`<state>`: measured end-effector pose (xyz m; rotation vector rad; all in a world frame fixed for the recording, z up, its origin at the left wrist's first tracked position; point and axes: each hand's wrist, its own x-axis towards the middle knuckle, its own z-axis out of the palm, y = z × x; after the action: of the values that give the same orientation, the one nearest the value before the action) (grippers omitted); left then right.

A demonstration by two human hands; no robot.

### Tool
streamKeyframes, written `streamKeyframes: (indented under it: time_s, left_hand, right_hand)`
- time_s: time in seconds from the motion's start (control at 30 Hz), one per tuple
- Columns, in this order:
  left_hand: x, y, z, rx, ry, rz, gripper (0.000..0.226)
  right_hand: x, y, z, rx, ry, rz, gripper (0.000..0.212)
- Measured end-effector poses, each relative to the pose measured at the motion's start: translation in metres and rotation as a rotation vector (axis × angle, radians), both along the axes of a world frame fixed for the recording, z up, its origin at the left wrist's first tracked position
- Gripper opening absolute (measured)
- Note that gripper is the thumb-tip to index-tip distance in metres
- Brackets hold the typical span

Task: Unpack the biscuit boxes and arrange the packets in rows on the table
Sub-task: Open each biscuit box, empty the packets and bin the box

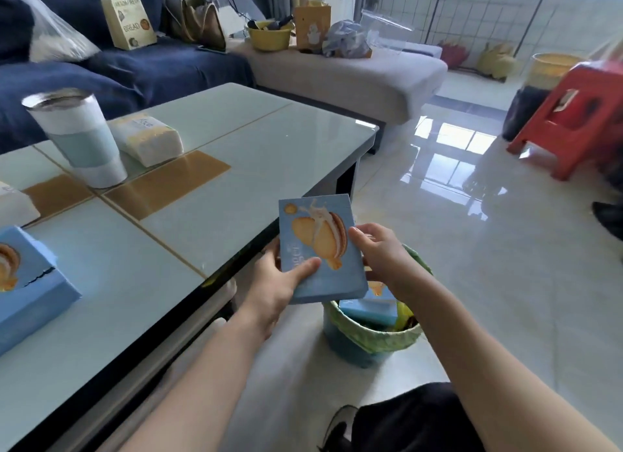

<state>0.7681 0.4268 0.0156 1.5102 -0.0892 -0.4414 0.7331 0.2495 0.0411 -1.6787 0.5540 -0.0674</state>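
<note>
A blue biscuit box (322, 252) is held upright in both hands, off the bench's (236, 168) near edge and above a bin (367, 340) holding another blue box (367, 308). The left hand (269, 283) has its grip clamped on the lower left corner, thumb across the front; the right hand (381, 252) pinches the right edge. A torn-open box (27, 283) lies on the bench (no rows of packets visible), so unpacking looks barely begun.

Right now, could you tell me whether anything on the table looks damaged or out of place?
Yes: the blue biscuit box at the table's near left has a jagged tear across its top face. The box held in both hands looks intact.
</note>
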Motion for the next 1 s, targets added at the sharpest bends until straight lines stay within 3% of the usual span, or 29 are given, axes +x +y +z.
streamKeyframes:
  time_s: [0.1,0.23,0.37,0.7,0.83,1.0]
  left_hand:
    - [0.002,-0.031,-0.012,0.093,-0.098,-0.038,0.049]
    - [0.007,-0.066,-0.033,0.274,-0.154,-0.01,0.084]
    - [0.013,-0.088,-0.057,0.326,-0.113,-0.059,0.063]
    - [0.031,-0.112,-0.082,0.49,-0.14,-0.204,0.067]
    - [0.03,-0.111,-0.089,0.559,-0.165,-0.286,0.071]
    - [0.03,-0.1,-0.083,0.591,-0.25,-0.28,0.056]
  right_hand:
    - [-0.005,-0.03,-0.017,-0.027,0.045,-0.051,0.018]
    - [-0.007,-0.057,-0.045,0.007,0.151,-0.133,0.026]
    - [-0.003,-0.068,-0.066,0.093,0.298,-0.185,0.014]
    - [0.0,-0.089,-0.09,0.026,0.341,-0.255,0.014]
    - [-0.002,-0.094,-0.092,-0.134,0.359,-0.274,0.006]
    - [0.001,-0.09,-0.079,-0.373,0.346,-0.261,0.009]
